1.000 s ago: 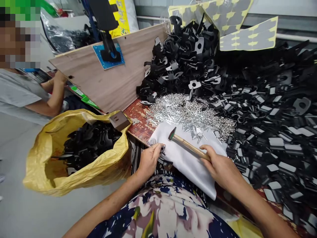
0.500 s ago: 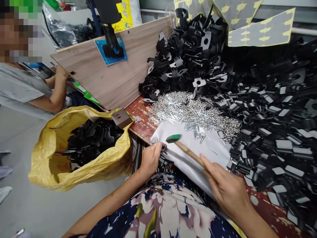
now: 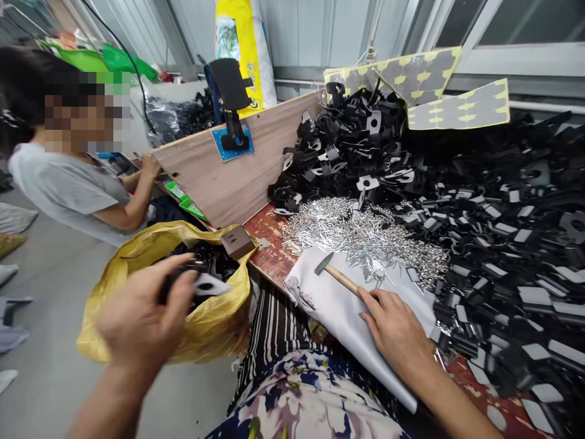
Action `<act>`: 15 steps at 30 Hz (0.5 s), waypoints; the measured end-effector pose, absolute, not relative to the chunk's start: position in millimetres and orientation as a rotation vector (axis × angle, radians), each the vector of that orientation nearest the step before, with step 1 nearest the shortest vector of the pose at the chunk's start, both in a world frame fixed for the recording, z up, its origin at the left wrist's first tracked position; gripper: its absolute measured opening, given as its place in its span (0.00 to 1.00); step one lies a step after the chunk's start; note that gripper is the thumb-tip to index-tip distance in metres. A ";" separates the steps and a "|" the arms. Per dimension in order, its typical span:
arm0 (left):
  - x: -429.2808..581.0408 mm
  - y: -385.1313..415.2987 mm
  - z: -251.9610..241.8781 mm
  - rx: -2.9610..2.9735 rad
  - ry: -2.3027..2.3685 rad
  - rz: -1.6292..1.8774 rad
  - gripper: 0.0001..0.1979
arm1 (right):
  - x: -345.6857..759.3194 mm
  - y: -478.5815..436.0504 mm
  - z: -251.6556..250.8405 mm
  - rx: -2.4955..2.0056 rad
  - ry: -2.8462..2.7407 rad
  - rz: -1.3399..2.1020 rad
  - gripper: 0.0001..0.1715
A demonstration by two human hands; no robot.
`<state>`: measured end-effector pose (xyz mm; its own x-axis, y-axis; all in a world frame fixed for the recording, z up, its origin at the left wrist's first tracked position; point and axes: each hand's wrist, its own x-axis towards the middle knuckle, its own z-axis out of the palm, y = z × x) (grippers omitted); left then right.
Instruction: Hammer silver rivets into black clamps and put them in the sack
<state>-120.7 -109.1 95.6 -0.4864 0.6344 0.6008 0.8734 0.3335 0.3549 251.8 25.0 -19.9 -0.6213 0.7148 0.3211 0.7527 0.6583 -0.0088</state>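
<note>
One black clip (image 3: 214, 286) is swinging off the surface's (image 3: 269, 231) near edge, left fingers (image 3: 180, 299) gripping it above the yellow sack (image 3: 233, 326); right fingers (image 3: 371, 303) are holding the hammer (image 3: 343, 280), striking apparently pausing.

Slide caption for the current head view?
Left hand holding a black clip by a yellow sack, right hand gripping a hammer.

Illumination is bright and diffuse, with glare on the metal pins (image 3: 365, 241) beyond the right hand (image 3: 395, 332). Motion blur softens the left hand (image 3: 144, 311) and its gripped part (image 3: 220, 286); wide-angle distortion stretches the outer edges.
</note>
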 end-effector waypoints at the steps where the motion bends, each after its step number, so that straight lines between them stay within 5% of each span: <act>1: -136.2 -117.7 105.9 -1.259 -2.249 -0.740 0.22 | 249.8 23.4 -23.6 -1.177 -2.570 -0.215 0.22; 4: -165.1 -125.8 123.9 -1.239 -2.251 -0.464 0.24 | 247.6 19.4 -31.5 -1.167 -2.544 -0.282 0.22; 8: -157.7 -85.6 121.7 -1.665 -2.299 -0.846 0.16 | 249.1 18.7 -35.8 -1.158 -2.526 -0.294 0.22; 12: -127.6 7.3 99.4 -2.022 -2.694 -1.740 0.11 | 249.4 19.7 -36.0 -1.160 -2.515 -0.247 0.23; 14: -114.4 60.0 86.6 -1.377 -3.073 -2.565 0.09 | 248.4 19.3 -33.4 -1.161 -2.505 -0.211 0.23; 15: -107.9 83.7 81.2 -1.238 -3.113 -2.657 0.06 | 247.7 18.2 -31.1 -1.169 -2.493 -0.192 0.23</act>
